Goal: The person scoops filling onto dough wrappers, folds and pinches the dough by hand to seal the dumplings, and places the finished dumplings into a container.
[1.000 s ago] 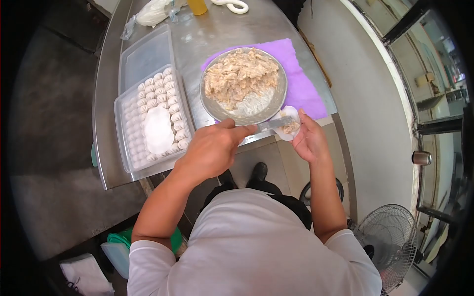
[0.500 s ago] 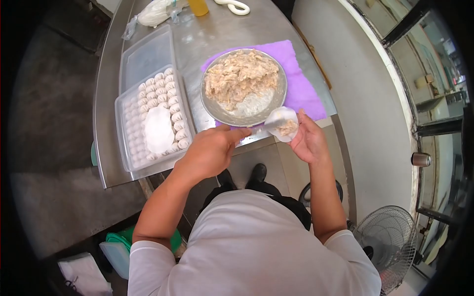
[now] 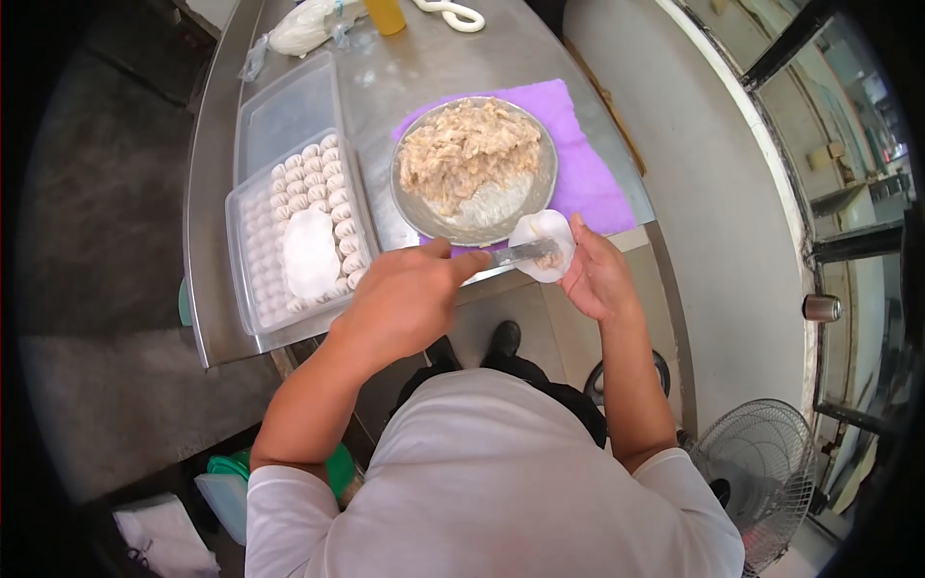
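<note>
My left hand (image 3: 405, 297) is closed around the handle of a flat spatula (image 3: 520, 252). Its blade lies across a round white dough wrapper (image 3: 541, 231), against a small dab of meat filling (image 3: 550, 260). The wrapper rests on the fingers of my right hand (image 3: 599, 275), which are curled beneath it with the thumb at its edge. Just beyond both hands, a round metal bowl (image 3: 409, 214) holds a mound of pale minced filling (image 3: 472, 144). The bowl stands on a purple cloth (image 3: 588, 159).
To the left, a plastic box (image 3: 237, 275) holds rows of pleated dumplings (image 3: 299, 183) with a stack of wrappers (image 3: 310, 255) on top. Its lid (image 3: 289, 106) lies behind. A yellow container (image 3: 385, 13) and white bag (image 3: 308, 27) stand at the back of the steel table (image 3: 371, 96). A fan (image 3: 756, 482) is at right.
The spatula blade has moved right, farther over the wrapper, pressing onto the filling. The wrapper has shifted slightly left and now faces up more.
</note>
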A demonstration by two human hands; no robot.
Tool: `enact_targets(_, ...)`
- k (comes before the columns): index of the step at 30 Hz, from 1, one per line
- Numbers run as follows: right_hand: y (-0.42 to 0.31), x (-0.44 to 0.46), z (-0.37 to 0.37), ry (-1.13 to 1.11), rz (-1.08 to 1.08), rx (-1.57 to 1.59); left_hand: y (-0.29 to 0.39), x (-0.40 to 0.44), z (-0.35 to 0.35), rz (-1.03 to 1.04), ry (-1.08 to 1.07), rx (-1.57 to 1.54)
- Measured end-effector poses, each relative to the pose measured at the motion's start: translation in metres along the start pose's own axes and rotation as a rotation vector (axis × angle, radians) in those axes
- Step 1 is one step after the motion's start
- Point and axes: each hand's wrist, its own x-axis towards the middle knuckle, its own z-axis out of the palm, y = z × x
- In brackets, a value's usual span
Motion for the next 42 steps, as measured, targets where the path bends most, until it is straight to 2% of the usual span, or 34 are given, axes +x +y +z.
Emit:
enact_targets(4, 0.0, -0.003, -0.001, 0.042, -0.05, 0.032, -0.007, -0.006, -0.009, -0.045, 0.031, -0.135)
enact_targets(6, -0.002, -0.003, -0.003, 0.051, -0.063, 0.006, -0.03, -0.005, 0.007, -0.293, -0.007, -0.012)
enact_targets(8, -0.001, -0.003, -0.001, 0.06, -0.081, -0.076, -0.068, 0.002, 0.057, -0.304, 0.044, 0.002)
enact_targets(12, -0.005, -0.003, 0.019, -0.006, -0.02, -0.042, -0.066, 0.01, 0.068, -0.334, 0.115, 0.121)
enact_targets(13, -0.008, -0.005, 0.031, -0.032, 0.039, 0.062, -0.058, 0.012, 0.071, -0.335, 0.112, 0.12)
enact_targets(15, -0.001, -0.004, 0.048, -0.063, 0.113, 0.168, -0.043, 0.011, 0.077, -0.493, 0.207, -0.958)
enact_targets(16, 0.004, -0.002, 0.055, -0.054, 0.101, 0.111, -0.037, 0.011, 0.076, -0.506, 0.22, -0.955)
enact_targets(18, 0.015, 0.004, 0.067, -0.059, 0.099, 0.055, -0.03, 0.009, 0.071, -0.61, 0.061, -1.802)
enact_targets(20, 0.027, 0.005, 0.074, -0.079, -0.018, -0.457, -0.044, -0.003, 0.073, -0.647, 0.123, -1.821)
enact_targets(21, 0.034, 0.003, 0.076, -0.088, 0.001, -0.455, -0.049, -0.011, 0.071, -0.674, 0.178, -1.842)
enact_targets(23, 0.048, -0.002, 0.079, -0.227, -0.173, -0.651, -0.055, -0.028, 0.063, -0.707, 0.208, -1.894)
enact_targets(24, 0.051, -0.004, 0.084, -0.241, -0.161, -0.647, -0.055, -0.037, 0.059, -0.709, 0.226, -1.92)
enact_targets(26, 0.049, -0.01, 0.098, -0.239, -0.275, -1.051, -0.051, -0.055, 0.051, -0.713, 0.254, -1.946)
enact_targets(28, 0.055, -0.014, 0.11, -0.344, -0.325, -0.991, -0.041, -0.084, 0.041, -0.429, 0.343, -2.006)
enact_targets(30, 0.06, -0.024, 0.129, -0.442, -0.376, -0.927, -0.025, -0.1, 0.035, -0.385, 0.408, -1.957)
enact_targets(32, 0.066, -0.041, 0.16, -0.422, -0.181, -0.506, -0.017, -0.111, 0.032, -0.34, 0.505, -1.899)
enact_targets(33, 0.071, -0.047, 0.168, -0.428, -0.182, -0.512, -0.018, -0.121, 0.03, -0.333, 0.512, -1.9)
enact_targets(35, 0.083, -0.056, 0.181, -0.434, -0.239, -0.552, -0.021, -0.141, 0.023, -0.191, 0.592, -1.555)
enact_targets(36, 0.089, -0.059, 0.19, -0.439, -0.238, -0.564, -0.02, -0.153, 0.015, -0.282, 0.578, -1.464)
enact_targets(38, 0.104, -0.067, 0.207, -0.516, -0.247, -0.552, -0.023, -0.177, 0.005, -0.331, 0.571, -1.585)
enact_targets(40, 0.12, -0.076, 0.224, -0.532, -0.231, -0.575, -0.034, -0.199, 0.016, -0.106, 0.781, -1.185)
enact_targets(42, 0.139, -0.085, 0.24, -0.561, -0.213, -0.592, -0.04, -0.224, 0.015, -0.061, 0.871, -1.143)
